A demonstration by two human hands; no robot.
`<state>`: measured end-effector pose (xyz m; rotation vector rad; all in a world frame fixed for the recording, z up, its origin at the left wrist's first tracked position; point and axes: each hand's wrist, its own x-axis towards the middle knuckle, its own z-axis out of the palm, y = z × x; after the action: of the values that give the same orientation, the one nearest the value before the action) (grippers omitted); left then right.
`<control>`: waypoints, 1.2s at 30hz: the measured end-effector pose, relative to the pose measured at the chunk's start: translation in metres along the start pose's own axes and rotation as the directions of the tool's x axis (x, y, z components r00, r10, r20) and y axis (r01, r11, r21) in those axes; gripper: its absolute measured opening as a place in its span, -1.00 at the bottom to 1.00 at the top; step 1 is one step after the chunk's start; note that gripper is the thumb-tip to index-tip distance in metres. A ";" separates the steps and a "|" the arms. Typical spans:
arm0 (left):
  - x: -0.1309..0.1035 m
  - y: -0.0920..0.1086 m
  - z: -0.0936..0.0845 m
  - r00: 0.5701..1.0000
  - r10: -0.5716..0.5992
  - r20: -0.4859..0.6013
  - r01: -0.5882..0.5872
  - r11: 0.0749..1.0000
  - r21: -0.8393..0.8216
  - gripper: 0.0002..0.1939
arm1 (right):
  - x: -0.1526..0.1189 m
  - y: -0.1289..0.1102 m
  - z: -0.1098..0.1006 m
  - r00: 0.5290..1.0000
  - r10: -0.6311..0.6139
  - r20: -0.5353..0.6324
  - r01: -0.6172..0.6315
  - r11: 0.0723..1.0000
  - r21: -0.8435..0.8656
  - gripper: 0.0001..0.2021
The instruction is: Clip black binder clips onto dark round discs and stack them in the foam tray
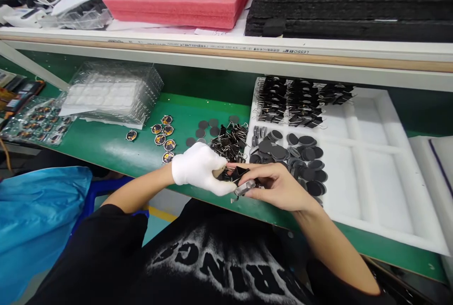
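My view: black clip (240,173) between both hands.
Left hand (202,168) grasps it from the left; right hand (279,185) grips a grey part (245,187) just near of it, long axis near-left to far-right.

A pink foam tray (170,12) sits on the shelf (226,63) beside stacked black foam (347,5).

I have my gloved left hand (200,168) and bare right hand (274,185) nearly meeting, fingers curled and pinching, forearms (141,188) angled inward.
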<state>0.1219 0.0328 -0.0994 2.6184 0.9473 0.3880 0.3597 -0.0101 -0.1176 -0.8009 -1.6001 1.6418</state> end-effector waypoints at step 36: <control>0.045 0.019 -0.008 0.918 -0.229 0.325 0.384 0.718 -0.581 -0.52 | -0.021 -0.008 -0.048 0.882 -0.383 -0.275 0.015 0.606 -0.795 -0.29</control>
<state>0.1635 0.0501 -0.0779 1.7964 0.9438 0.2481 0.4113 -0.0007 -0.1127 -1.2376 -1.9689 0.4614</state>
